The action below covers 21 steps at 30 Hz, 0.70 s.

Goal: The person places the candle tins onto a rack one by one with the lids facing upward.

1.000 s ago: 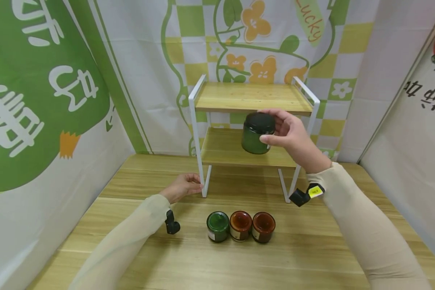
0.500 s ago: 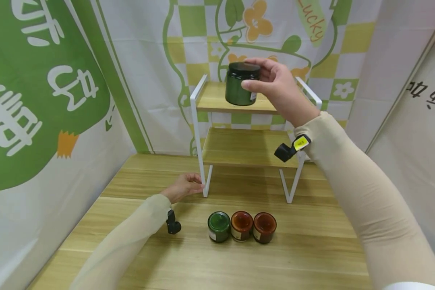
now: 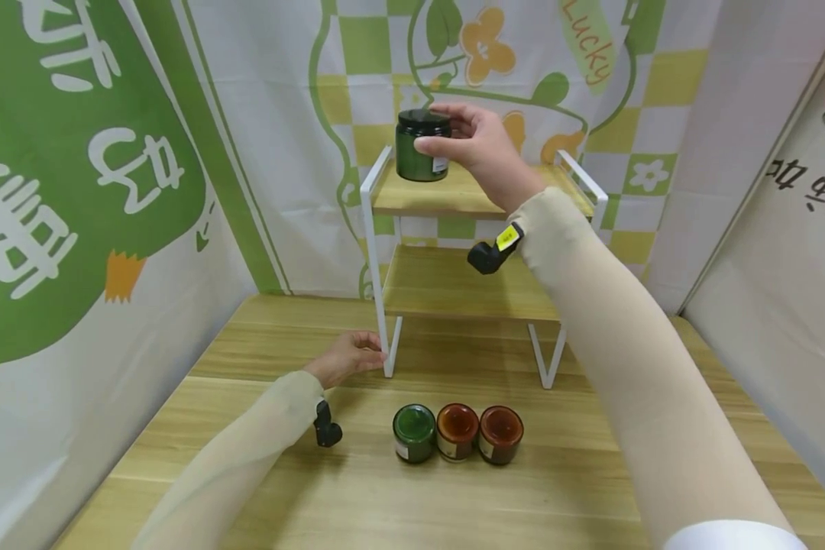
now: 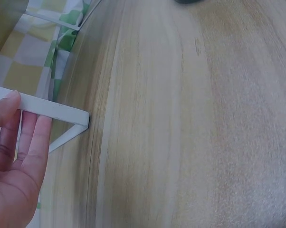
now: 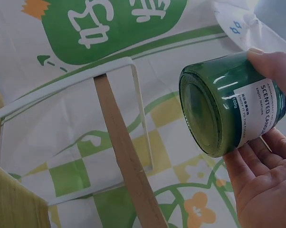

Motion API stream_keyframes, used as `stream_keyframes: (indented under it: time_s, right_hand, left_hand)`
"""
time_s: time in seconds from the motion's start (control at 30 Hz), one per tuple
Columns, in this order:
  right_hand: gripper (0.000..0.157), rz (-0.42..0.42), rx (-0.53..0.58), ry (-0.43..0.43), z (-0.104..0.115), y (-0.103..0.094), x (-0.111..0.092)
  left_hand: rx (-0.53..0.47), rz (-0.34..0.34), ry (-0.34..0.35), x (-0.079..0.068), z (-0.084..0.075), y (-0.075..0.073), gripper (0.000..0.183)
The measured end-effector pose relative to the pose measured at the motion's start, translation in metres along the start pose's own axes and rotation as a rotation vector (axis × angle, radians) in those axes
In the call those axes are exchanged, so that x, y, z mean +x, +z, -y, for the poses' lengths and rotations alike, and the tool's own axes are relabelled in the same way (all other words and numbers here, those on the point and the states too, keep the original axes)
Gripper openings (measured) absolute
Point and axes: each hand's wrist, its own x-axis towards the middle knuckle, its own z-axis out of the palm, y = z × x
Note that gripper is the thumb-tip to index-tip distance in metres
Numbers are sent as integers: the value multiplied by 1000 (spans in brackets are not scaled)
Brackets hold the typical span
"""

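My right hand (image 3: 477, 149) grips a green glass scented candle jar (image 3: 415, 156) with a dark lid, over the left part of the rack's top shelf (image 3: 467, 195). The right wrist view shows the jar (image 5: 214, 107) held between thumb and fingers, its white label reading "SCENTED CANDLE" and its base above the shelf edge (image 5: 124, 156). At the lower left, my left hand (image 3: 351, 357) holds the white metal leg of the rack. In the left wrist view, thumb and fingertips of the left hand (image 4: 19, 161) pinch that white leg (image 4: 57, 109).
On the wooden table (image 3: 357, 496), a green jar (image 3: 414, 433), an orange-brown jar (image 3: 457, 431) and a red-brown jar (image 3: 500, 434) stand in a row before the rack. Its lower shelf (image 3: 454, 286) is bare wood. A printed cloth (image 3: 282, 153) hangs behind.
My right hand has lifted the green candle jar from in front of the lower shelf up to the top shelf's height, then moved it left. My left hand has stayed on the leg.
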Motion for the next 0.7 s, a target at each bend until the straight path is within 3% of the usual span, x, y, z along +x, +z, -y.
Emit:
stream_keyframes:
  time_s: [0.37, 0.7]
  right_hand:
    - [60, -17, -9, 82, -10, 15, 15]
    - [62, 10, -44, 138, -18, 26, 15]
  left_hand:
    - [35, 7, 5, -5, -1, 0, 12]
    - [57, -10, -2, -10, -3, 3, 12]
